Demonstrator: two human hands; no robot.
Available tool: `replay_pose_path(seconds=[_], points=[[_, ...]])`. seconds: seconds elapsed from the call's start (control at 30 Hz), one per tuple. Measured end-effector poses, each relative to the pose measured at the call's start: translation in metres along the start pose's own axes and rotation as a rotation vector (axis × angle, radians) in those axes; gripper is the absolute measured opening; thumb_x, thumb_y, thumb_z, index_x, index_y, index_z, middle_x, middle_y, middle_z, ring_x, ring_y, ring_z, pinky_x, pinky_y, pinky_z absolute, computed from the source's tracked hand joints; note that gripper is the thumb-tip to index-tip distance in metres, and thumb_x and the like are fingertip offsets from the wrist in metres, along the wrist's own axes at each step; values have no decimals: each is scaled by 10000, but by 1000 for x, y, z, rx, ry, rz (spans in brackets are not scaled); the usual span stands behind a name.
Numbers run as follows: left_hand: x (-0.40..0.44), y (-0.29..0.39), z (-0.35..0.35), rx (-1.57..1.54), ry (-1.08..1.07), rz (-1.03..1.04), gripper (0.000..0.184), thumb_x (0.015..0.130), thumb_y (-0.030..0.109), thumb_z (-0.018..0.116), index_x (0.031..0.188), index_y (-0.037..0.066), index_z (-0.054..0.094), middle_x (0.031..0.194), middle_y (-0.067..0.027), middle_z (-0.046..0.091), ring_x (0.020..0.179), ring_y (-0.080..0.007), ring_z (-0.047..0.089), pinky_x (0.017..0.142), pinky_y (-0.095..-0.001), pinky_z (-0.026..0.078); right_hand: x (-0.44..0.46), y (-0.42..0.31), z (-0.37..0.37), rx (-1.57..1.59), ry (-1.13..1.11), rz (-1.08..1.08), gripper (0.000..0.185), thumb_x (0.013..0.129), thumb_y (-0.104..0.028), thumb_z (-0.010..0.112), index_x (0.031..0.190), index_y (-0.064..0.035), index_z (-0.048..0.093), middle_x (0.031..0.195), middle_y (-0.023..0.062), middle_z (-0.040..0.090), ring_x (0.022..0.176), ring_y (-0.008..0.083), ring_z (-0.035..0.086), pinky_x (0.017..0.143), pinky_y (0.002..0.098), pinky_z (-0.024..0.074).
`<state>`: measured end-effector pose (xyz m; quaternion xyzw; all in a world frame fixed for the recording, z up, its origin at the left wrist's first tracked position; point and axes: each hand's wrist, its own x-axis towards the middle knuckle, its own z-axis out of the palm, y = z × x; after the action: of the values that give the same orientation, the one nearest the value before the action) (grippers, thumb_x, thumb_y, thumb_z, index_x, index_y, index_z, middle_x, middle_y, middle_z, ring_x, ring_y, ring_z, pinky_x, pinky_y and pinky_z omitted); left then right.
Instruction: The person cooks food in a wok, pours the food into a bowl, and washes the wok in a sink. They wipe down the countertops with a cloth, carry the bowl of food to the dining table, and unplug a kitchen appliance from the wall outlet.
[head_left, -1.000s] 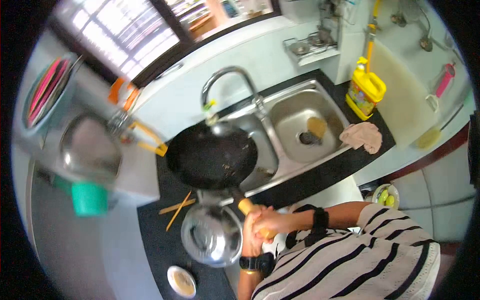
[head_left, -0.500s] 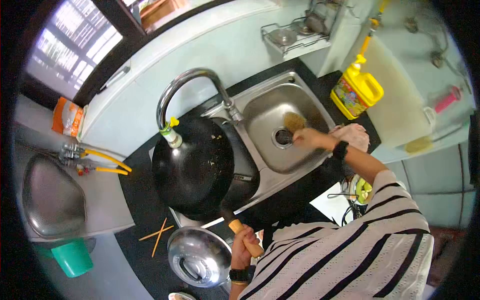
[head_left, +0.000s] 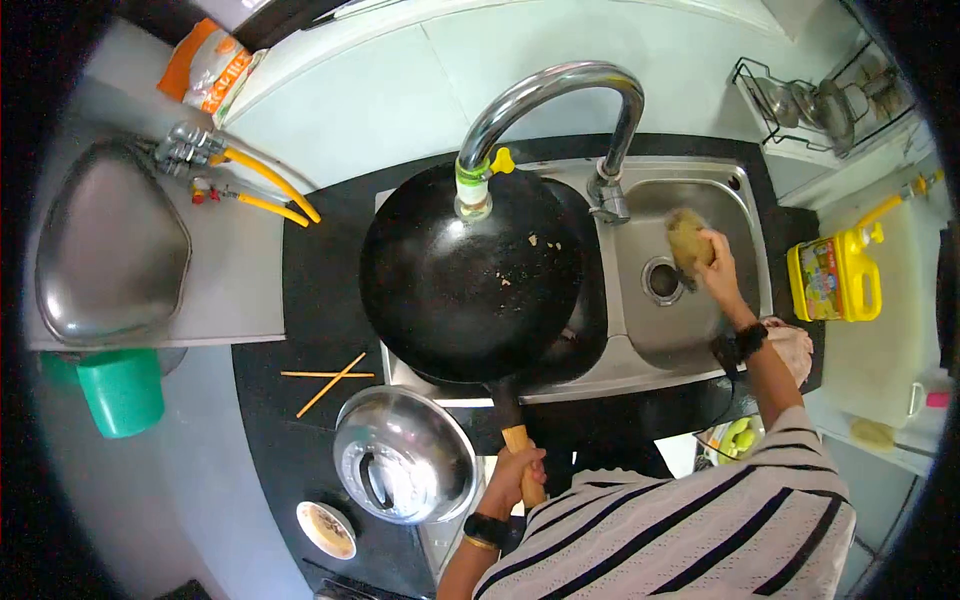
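My left hand [head_left: 517, 475] is wrapped round the wooden handle of a black wok [head_left: 430, 290]. The wok rests over the left sink basin, under the faucet's nozzle [head_left: 473, 190], with a few food bits stuck on its inner surface. In the right basin [head_left: 655, 345], my right hand [head_left: 719, 268] grips a tan loofah scrubber [head_left: 687, 238] by its edge, just above the drain [head_left: 663, 281]. A domed metal lid [head_left: 425, 450] lies on the counter left of my left hand.
Crossed chopsticks [head_left: 330, 378] and a bowl [head_left: 327, 530] lie on the black counter. A yellow detergent jug [head_left: 855, 275] and a pale cloth [head_left: 793, 350] are right of the sink. A green tub [head_left: 122, 393] and yellow hoses [head_left: 268, 180] are at left.
The camera view has turned and shifted. My right hand has lifted the loofah scrubber, which lay beside its fingertips in the basin before. My left hand keeps its grip on the wok handle.
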<state>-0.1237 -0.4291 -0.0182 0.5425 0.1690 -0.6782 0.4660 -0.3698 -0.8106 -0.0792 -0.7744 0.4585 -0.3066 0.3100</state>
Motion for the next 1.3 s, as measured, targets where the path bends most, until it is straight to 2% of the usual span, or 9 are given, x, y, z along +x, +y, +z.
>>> replay_pose_path(seconds=[0.17,0.4,0.63,0.7,0.8,0.9,1.03,1.23,1.3], points=[[5,-12,-3,16,-11,82,180,702,22,597,757,63,431,530,-20,428,401,-130,430,393,-274,402,52,-147,28,167,-128,-407,386,611,-14,597,965,-60,451,1119,118,431,1025,267,439,860,337,377],[6,-13,-7,7,-16,146,158,700,37,600,730,59,446,536,-20,446,403,-130,445,388,-267,412,60,-187,43,10,-592,-402,316,600,-73,601,875,-58,445,1005,144,528,904,260,493,795,318,399],[8,-9,-20,18,-53,126,144,688,52,601,706,63,459,531,-18,455,403,-126,457,387,-266,414,60,-163,9,-250,-637,-676,340,583,-57,643,875,-64,470,1006,107,533,920,278,498,815,309,406],[7,-9,-19,22,-36,120,142,686,54,601,704,63,460,531,-18,455,400,-125,455,388,-264,412,55,-140,-12,101,-617,-226,378,601,-55,660,939,-67,493,966,110,505,924,251,496,801,307,403],[3,-9,-19,25,-52,115,140,682,55,600,705,60,462,533,-17,457,397,-124,454,387,-264,408,38,-76,-25,127,-646,5,441,614,-127,684,1003,-65,485,996,127,531,910,291,520,809,338,419],[0,-4,-15,12,-51,151,142,678,61,604,707,55,465,538,-19,461,406,-124,459,393,-264,408,17,-80,-25,-598,-309,-82,478,632,-200,710,1041,-67,502,989,134,541,897,264,531,796,325,425],[9,-12,-21,17,-64,172,140,673,65,608,704,51,472,539,-23,461,407,-128,459,395,-267,411,12,-136,3,-146,-320,-61,422,644,-216,711,1001,-59,551,1036,150,506,912,291,513,818,354,417],[12,-14,-23,-30,-66,172,137,670,76,613,701,52,482,538,-25,467,405,-126,461,393,-271,421,5,-234,134,-229,-399,-811,259,637,-191,686,862,-98,597,957,122,486,873,296,491,782,400,426],[17,-17,-26,-20,-84,171,133,667,78,614,691,47,486,532,-27,466,408,-127,463,387,-282,420,-1,-241,167,-417,-753,-675,160,683,-233,639,791,-122,599,844,107,497,809,302,510,727,410,436]])
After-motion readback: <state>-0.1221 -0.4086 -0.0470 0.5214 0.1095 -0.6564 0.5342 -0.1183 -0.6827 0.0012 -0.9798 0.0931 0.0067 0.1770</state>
